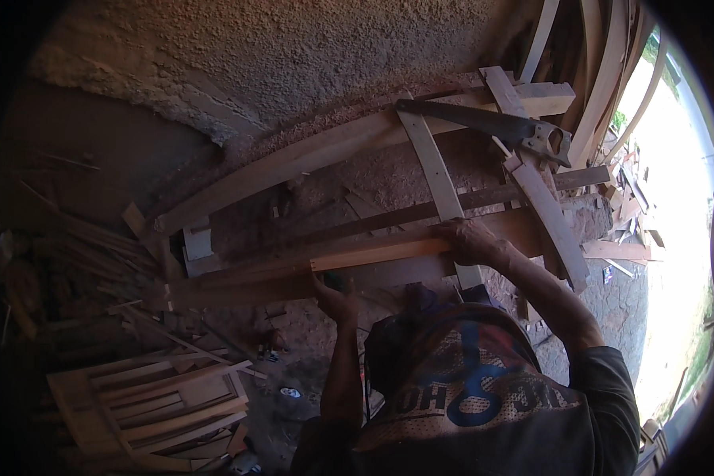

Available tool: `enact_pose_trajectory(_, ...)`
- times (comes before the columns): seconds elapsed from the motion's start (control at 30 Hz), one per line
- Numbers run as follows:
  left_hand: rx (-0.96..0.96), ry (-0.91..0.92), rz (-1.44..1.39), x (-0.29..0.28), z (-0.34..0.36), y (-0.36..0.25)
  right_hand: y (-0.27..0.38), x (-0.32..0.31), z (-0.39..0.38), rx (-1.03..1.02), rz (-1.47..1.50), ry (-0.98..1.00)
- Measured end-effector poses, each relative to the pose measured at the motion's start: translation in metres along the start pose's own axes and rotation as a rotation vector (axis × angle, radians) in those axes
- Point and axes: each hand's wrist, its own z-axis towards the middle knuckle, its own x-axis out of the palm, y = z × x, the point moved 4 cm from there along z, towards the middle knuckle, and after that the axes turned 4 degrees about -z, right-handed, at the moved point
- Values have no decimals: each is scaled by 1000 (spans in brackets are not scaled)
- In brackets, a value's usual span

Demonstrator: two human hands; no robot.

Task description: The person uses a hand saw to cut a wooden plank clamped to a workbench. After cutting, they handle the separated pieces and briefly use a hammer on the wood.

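Note:
My right hand [472, 240] presses down on the right end of a pale wooden strip [377, 255] that lies along a workbench of rough planks [238, 278]. My left hand [335, 300] reaches up to the bench's near edge just under that strip, fingers curled against the wood; what it grips is hidden. A handsaw [492, 123] with a dark blade and pale handle rests on the far planks, well beyond both hands.
A long board [309, 155] and crossing slats [436, 170] lie on the bench top. A slatted wooden frame [163, 401] and scrap sticks sit on the floor at lower left. Stacked boards [603, 71] lean at the right, beside a bright opening.

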Motion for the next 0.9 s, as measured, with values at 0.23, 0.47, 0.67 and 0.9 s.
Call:
enact_pose_trajectory(0.23, 81, -83, 129, 2, 0, 22, -4, -4, 6, 30, -144, 53)
enact_pose_trajectory(0.47, -20, -26, 213, -34, 33, 88, -2, -18, -6, 77, -174, -10)
enact_pose_trajectory(0.67, 127, -34, 183, -52, 60, 82, -6, -30, -23, 147, -187, -20)
enact_pose_trajectory(0.9, 458, -165, -1, -66, 48, -32, 6, -60, -67, 398, -132, -343)
